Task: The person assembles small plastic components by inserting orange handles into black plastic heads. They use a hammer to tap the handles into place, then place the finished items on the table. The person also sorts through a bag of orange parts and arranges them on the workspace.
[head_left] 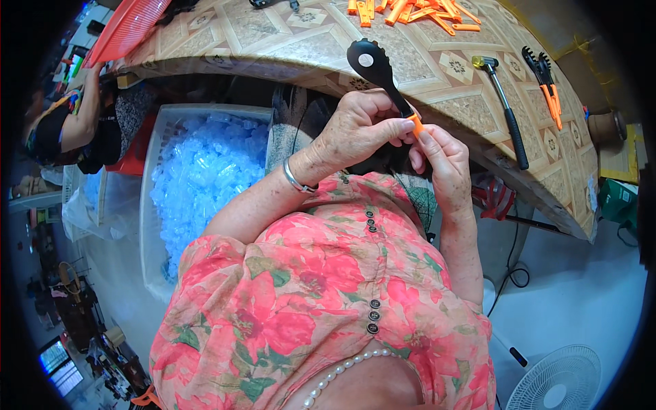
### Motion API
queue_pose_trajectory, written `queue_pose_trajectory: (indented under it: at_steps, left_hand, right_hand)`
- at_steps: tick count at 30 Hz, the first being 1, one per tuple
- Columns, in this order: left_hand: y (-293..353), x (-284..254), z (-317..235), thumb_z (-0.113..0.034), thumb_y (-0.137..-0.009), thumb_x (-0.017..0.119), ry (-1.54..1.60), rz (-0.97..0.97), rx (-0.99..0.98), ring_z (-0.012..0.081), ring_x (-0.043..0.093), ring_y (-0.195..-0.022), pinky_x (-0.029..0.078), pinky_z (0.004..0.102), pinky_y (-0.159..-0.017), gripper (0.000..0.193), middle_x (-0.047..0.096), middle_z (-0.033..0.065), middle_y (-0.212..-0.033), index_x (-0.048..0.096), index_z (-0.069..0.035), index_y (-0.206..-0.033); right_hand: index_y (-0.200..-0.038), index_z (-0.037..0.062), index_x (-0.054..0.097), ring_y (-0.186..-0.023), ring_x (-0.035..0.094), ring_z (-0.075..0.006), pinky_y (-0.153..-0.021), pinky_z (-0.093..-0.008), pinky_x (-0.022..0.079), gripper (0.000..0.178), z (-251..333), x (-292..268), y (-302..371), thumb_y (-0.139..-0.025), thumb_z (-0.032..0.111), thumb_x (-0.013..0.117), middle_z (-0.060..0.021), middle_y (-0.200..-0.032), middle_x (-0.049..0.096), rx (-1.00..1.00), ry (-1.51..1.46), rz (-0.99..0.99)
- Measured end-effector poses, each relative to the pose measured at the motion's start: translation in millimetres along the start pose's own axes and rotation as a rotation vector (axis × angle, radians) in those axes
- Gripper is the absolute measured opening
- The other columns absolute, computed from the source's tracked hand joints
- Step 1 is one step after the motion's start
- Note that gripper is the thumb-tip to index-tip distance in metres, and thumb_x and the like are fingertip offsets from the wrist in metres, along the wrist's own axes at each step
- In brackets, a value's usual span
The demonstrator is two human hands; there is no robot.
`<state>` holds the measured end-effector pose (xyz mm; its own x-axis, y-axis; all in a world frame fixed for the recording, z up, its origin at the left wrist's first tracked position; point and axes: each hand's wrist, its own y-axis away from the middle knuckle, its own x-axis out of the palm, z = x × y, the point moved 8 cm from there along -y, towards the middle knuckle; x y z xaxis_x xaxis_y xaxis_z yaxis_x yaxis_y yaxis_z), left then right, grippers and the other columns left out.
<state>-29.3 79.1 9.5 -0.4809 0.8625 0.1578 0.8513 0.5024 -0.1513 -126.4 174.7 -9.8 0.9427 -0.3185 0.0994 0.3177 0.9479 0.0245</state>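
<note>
My left hand [361, 128], with a silver bangle at the wrist, is closed round the neck of a black spaghetti server [374, 63]. The toothed head points up and away from me, over the table's front edge. Where the neck ends, an orange handle [415, 125] sits between my two hands. My right hand [445, 156] pinches its lower part with thumb and fingers. Much of the handle is covered by my fingers, so I cannot tell how far the neck goes into it.
Several loose orange handles [410, 10] lie at the table's [287, 51] far side. A hammer [506, 109] and orange-handled black servers [547, 82] lie to the right. A white crate [147, 205] of clear plastic pieces stands left; beyond are a person's arm [82, 116] and red basket [126, 31]. A fan [557, 383] stands lower right.
</note>
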Motion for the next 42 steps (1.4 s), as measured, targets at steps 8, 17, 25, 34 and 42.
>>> queue_pose_trajectory:
  at_steps: [8,17,25,34,42]
  left_hand:
    - [7,8,-8,0.000,-0.086,0.065,0.164,0.361,-0.152,0.0161,0.067,-0.087,0.054,0.0281,-0.084,0.039,0.068,0.0114,-0.095,0.058,0.007,-0.123]
    - [26,9,4,-0.015,-0.092,0.060,0.539,0.553,-0.406,0.0246,0.069,-0.089,0.059,0.0306,-0.076,0.059,0.065,0.0258,-0.107,0.039,0.009,-0.141]
    - [10,-1,27,-0.008,-0.096,0.054,0.346,0.176,-0.346,0.0077,0.051,-0.067,0.043,0.0205,-0.060,0.049,0.064,0.0081,-0.096,0.043,0.003,-0.142]
    - [8,-1,39,-0.005,-0.097,0.048,0.484,-0.030,-0.434,0.0115,0.060,-0.073,0.047,0.0240,-0.060,0.047,0.065,0.0107,-0.098,0.040,0.006,-0.141]
    - [8,7,41,-0.006,-0.098,0.049,0.556,-0.061,-0.464,0.0109,0.063,-0.078,0.053,0.0228,-0.063,0.046,0.066,0.0109,-0.101,0.040,0.004,-0.142]
  right_hand:
    - [-0.096,-0.0009,0.066,-0.059,0.046,-0.0035,-0.053,-0.0194,0.035,0.021,20,-5,6,-0.099,0.016,0.053,0.0039,-0.068,0.054,0.040,0.052,0.292]
    - [-0.090,-0.0004,0.068,-0.056,0.049,-0.0077,-0.051,-0.0257,0.040,0.027,46,-10,-22,-0.092,0.024,0.058,0.0006,-0.060,0.054,0.176,0.627,0.667]
    - [-0.082,0.0049,0.072,-0.075,0.062,-0.0217,-0.068,-0.0348,0.047,0.021,76,-12,-80,-0.080,0.025,0.069,-0.0074,-0.076,0.064,-0.532,1.134,0.397]
    - [-0.113,0.0115,0.067,-0.104,0.058,-0.0289,-0.088,-0.0399,0.047,0.034,86,-55,-56,-0.082,0.025,0.071,-0.0107,-0.110,0.060,-0.650,1.430,-0.337]
    - [-0.118,0.0108,0.063,-0.102,0.060,-0.0334,-0.086,-0.0454,0.048,0.029,66,-134,-15,-0.091,0.022,0.062,-0.0144,-0.108,0.061,-0.093,1.627,-0.598]
